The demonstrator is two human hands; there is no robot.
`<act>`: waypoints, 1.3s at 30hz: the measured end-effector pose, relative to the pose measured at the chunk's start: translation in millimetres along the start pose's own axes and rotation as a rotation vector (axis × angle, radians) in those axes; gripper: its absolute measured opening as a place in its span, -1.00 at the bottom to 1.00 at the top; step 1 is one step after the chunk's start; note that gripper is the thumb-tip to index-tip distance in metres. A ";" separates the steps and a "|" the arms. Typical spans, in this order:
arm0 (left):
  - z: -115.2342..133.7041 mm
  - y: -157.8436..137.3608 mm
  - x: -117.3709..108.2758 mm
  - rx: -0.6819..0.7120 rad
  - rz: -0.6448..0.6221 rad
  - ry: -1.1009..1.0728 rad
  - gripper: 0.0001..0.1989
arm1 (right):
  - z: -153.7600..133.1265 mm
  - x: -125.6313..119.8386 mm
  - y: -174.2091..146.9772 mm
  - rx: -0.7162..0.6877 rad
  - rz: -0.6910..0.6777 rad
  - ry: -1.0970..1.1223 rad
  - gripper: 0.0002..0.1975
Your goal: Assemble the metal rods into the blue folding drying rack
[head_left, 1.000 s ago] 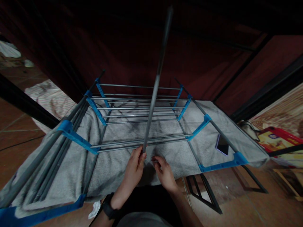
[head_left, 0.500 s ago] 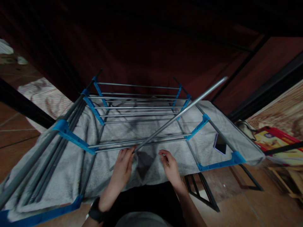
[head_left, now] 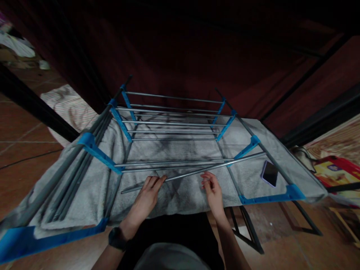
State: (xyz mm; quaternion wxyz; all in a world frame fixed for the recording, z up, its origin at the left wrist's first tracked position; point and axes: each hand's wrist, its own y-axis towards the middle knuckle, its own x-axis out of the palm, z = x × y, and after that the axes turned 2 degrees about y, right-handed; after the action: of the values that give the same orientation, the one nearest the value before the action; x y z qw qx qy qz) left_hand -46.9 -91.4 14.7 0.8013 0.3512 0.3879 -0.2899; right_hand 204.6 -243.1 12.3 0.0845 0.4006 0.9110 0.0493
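Observation:
A loose grey metal rod [head_left: 194,172] slants across the front of a rack frame made of grey tubes and blue plastic brackets [head_left: 102,156]. My left hand [head_left: 149,193] is closed round this rod near its left end. Just below the rod, right of the middle, my right hand [head_left: 212,189] holds nothing, its fingers loosely bent and apart. Several thin crossbars [head_left: 174,132] span the frame behind the hands. The rod's right end overlaps the frame's right side tube [head_left: 263,150]; whether they touch I cannot tell.
A grey blanket [head_left: 174,150] covers the surface under the frame. On it, a phone [head_left: 270,173] lies at the right. Several loose tubes [head_left: 75,176] rest along the left side. A dark red curtain [head_left: 174,52] hangs behind, and a red and yellow package [head_left: 336,172] is far right.
The rod's right end has dropped from above the frame to its right side, so the rod slants less. My left hand still grips it. The view has shifted slightly.

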 end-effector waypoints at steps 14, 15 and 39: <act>12.6 -1.3 -1.4 -0.023 -0.192 0.053 -0.28 | 7.0 -13.1 -0.6 0.286 0.138 0.418 -0.62; 13.1 -1.5 -1.5 -0.025 -0.197 0.063 -0.28 | 7.4 -14.7 0.2 0.294 0.140 0.457 -0.65; 6.5 -6.2 11.8 0.028 -0.265 0.275 -0.49 | 54.3 -31.6 9.6 0.422 0.232 0.585 -0.77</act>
State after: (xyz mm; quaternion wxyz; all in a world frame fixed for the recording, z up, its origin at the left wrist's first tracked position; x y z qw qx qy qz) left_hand -42.5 -102.4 5.8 0.6906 0.3444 0.5326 -0.3474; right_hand 243.0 -258.8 -35.8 -0.2699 0.4786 0.8354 -0.0180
